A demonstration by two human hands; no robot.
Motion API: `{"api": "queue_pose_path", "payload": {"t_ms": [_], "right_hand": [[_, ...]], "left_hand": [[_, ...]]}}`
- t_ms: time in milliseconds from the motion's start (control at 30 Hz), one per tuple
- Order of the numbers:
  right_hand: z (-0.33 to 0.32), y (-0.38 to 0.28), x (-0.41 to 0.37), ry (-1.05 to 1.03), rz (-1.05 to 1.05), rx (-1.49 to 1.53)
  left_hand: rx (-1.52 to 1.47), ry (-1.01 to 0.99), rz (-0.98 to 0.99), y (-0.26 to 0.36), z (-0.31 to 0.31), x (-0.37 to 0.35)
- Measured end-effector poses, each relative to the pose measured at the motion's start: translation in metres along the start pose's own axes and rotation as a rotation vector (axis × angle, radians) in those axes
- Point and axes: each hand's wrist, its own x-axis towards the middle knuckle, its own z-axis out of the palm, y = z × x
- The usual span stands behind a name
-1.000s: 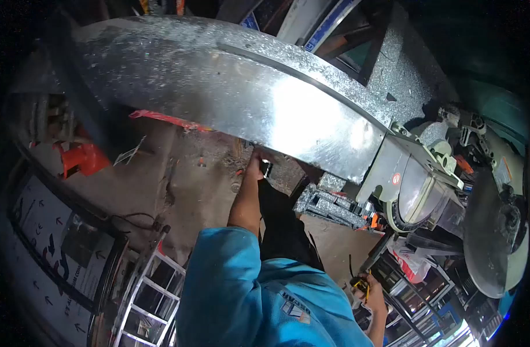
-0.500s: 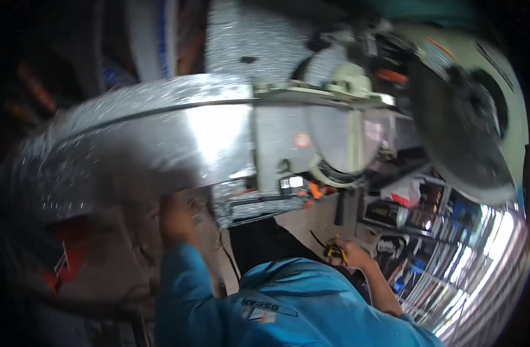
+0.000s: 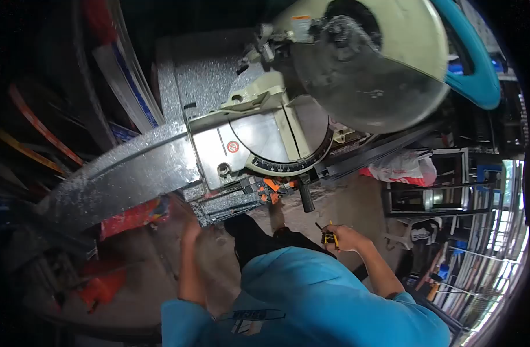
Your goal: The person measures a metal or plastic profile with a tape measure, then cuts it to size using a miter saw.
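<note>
My right hand is closed around a small yellow-and-black tool, with thin tips sticking out past the fingers; its exact kind is unclear. It is held low, in front of my body. My left hand hangs just below the front edge of a long metal-topped bench, its fingers smeared by motion. Ahead stands a mitre saw: its raised blade with clear guard, its turquoise handle and its round slotted base with a black angle scale. Metal chips lie scattered over the bench.
Long metal profiles lean at the back left. Orange-and-black clamp-like parts sit under the saw base. At right are a plastic bag, a shelf frame and stacked profiles. Red material lies at lower left.
My view has turned, so the saw appears further left and its handle shows. My left hand has drawn back from the bench front; the right still holds the yellow-and-black tool.
</note>
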Motion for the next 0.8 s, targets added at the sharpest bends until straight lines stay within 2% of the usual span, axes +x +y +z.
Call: {"api": "queue_pose_path", "payload": {"t_ms": [33, 67, 133, 200, 267, 333, 400, 467, 500, 567, 633, 667, 700, 733, 800], "right_hand": [[-0.001, -0.002, -0.004, 0.022, -0.011, -0.019], [-0.008, -0.013, -0.012, 0.027, -0.031, 0.003], [-0.029, -0.042, -0.033, 0.029, -0.001, 0.12], [-0.041, -0.049, -0.049, 0.066, -0.108, 0.191], [-0.06, -0.053, -0.063, 0.089, -0.244, 0.247], [-0.072, -0.039, -0.062, 0.129, -0.322, 0.328], [-0.084, -0.018, -0.055, 0.178, -0.388, 0.443], [-0.096, 0.012, -0.043, 0.26, -0.425, 0.552], [-0.102, 0.033, -0.037, 0.339, -0.448, 0.656], [-0.117, 0.081, -0.012, 0.469, -0.492, 0.657], [-0.136, 0.109, 0.003, 0.523, -0.432, 1.138], [-0.148, 0.122, 0.009, 0.501, -0.44, 1.261], [-0.162, 0.137, 0.015, 0.499, -0.45, 1.394], [-0.17, 0.156, 0.03, 0.554, -0.451, 1.449], [-0.196, 0.183, 0.05, 0.675, -0.512, 1.561]], "left_hand": [[0.04, -0.44, -0.418, 0.088, -0.042, 0.0], [-0.083, -0.62, -0.322, 0.107, -0.042, -0.011], [0.007, -0.829, -0.146, 0.188, -0.066, -0.023], [-0.205, -0.862, -0.324, 0.289, -0.094, -0.025], [-0.444, -0.776, -0.183, 0.363, -0.103, -0.015], [-0.338, -0.544, 0.04, 0.43, -0.103, 0.006], [-0.206, -0.305, 0.435, 0.474, -0.084, 0.035], [-0.023, -0.131, 0.648, 0.506, -0.051, 0.071], [0.101, -0.069, 0.657, 0.528, -0.036, 0.086], [0.382, -0.023, 0.591, 0.542, 0.001, 0.117], [0.466, 0.032, 0.547, 0.55, 0.023, 0.136], [0.448, 0.152, 0.613, 0.533, 0.039, 0.147], [0.455, 0.155, 0.595, 0.517, 0.05, 0.157], [0.54, 0.239, 0.635, 0.515, 0.057, 0.158], [0.561, 0.22, 0.569, 0.511, 0.06, 0.158]]}}
